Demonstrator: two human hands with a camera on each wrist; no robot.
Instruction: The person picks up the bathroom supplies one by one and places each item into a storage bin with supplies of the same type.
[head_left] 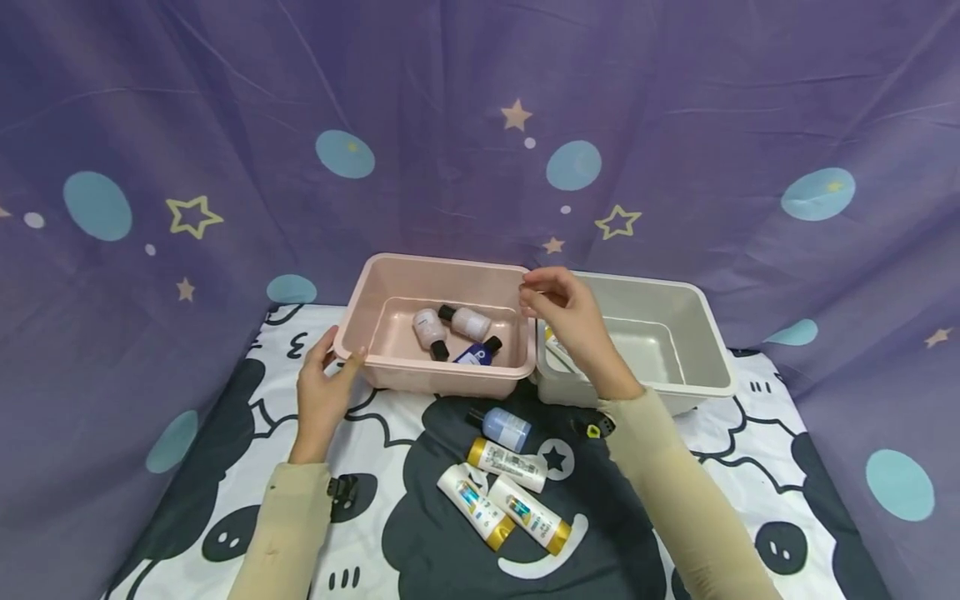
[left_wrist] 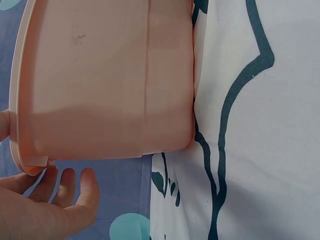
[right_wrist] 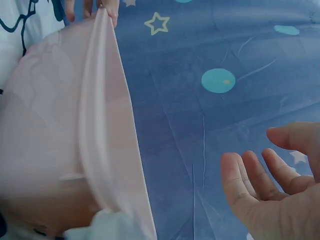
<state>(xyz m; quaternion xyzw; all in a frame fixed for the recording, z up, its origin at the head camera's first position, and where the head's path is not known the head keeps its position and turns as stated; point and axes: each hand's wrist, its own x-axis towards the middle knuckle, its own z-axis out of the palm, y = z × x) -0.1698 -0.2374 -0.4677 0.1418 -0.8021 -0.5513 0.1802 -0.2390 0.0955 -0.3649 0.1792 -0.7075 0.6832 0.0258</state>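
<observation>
— Item one: your left hand?

— My left hand [head_left: 324, 390] rests against the near left corner of the pink bin [head_left: 352, 321], thumb on the rim, fingers relaxed and nearly straight. In the left wrist view the fingertips [left_wrist: 67, 182] lie just under the bin's corner lip and grip nothing.

— Item two: the right hand?

— My right hand [head_left: 568, 315] hovers over the pink bin's far right corner, where that bin meets the grey bin [head_left: 701, 333]. Its fingers are loosely curled and hold nothing; the right wrist view shows an empty, open palm [right_wrist: 272, 190].

— Item three: the pink bin's contents?

— Three small bottles on its floor: two pale pink bottles with black caps [head_left: 429, 331] [head_left: 467, 321] and one dark blue bottle with a black cap [head_left: 478, 351].

— Item four: the grey bin?

— It stands touching the pink bin's right side. Something pale lies in its near left corner, mostly hidden behind my wrist; I cannot tell what it is.

— Item five: loose stock in front of the pink bin?

— On the patterned cloth [head_left: 750, 433], nearest the bin, a light blue bottle with a black cap [head_left: 501, 427]. Further toward me lie three white tubes with gold caps [head_left: 507, 464] [head_left: 475, 506] [head_left: 529, 514], close together.
</observation>
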